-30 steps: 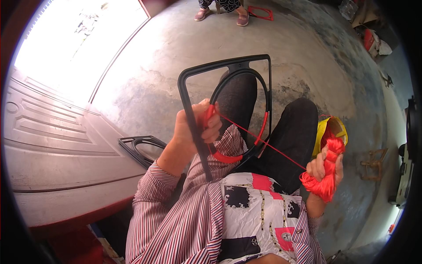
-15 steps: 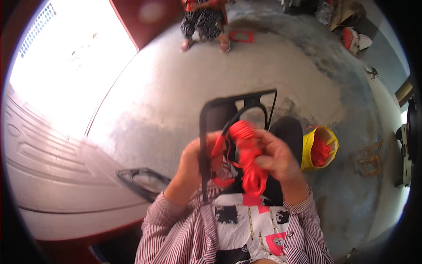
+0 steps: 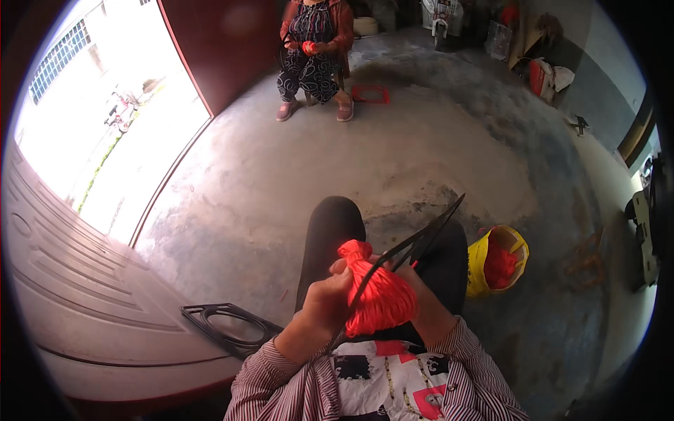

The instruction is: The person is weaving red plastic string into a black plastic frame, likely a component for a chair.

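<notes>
red cord (image 3: 382, 298) is front and centre for us right now: one fat bundle, pinched narrow at the top and fanned out below, sitting just above our lap. our left hand (image 3: 324, 298) has its fingers curled round the upper left side of it, so that grip is closed on the bundle. our right hand (image 3: 414, 281) is tucked in behind, partly covered by the cord and the black frame (image 3: 414, 242), so we can't tell how tight it is or what exactly it's holding. that frame is tilted nearly edge-on to us and cuts across in front of the bundle.

just right of our knees we've got a yellow bag (image 3: 478, 272) on the floor (image 3: 267, 182) with more red stuff inside. to our left, near the pale door (image 3: 91, 281), lies a second frame (image 3: 208, 319), also black. across from us sits another person (image 3: 312, 28) with something red in hand.
</notes>
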Tool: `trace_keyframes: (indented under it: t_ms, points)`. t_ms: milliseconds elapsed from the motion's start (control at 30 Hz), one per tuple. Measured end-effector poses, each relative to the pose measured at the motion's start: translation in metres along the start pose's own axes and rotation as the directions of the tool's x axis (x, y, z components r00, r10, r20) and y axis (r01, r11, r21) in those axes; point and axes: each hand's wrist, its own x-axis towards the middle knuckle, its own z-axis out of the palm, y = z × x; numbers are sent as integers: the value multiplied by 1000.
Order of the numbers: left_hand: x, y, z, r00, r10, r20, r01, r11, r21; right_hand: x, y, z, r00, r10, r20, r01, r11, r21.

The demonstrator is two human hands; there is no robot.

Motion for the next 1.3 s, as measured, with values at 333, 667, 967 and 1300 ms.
trace_keyframes:
  t_ms: [333,667,967,1300]
  points:
    - [6,16,-3,992,103,-69,-79,955,286,6,-16,-75,866,-477,-152,374,818,-436]
    - [2,45,-59,947,302,-108,-256,916,310,-77,-67,-13,761,-396,514,457,890,9]
    - [-6,56,-77,921,389,-12,-366,879,306,-121,-45,-8,842,-481,244,534,806,-254]
    - [1,48,-45,891,419,-175,-276,806,524,-52,-26,-35,861,-454,-229,388,877,-283]
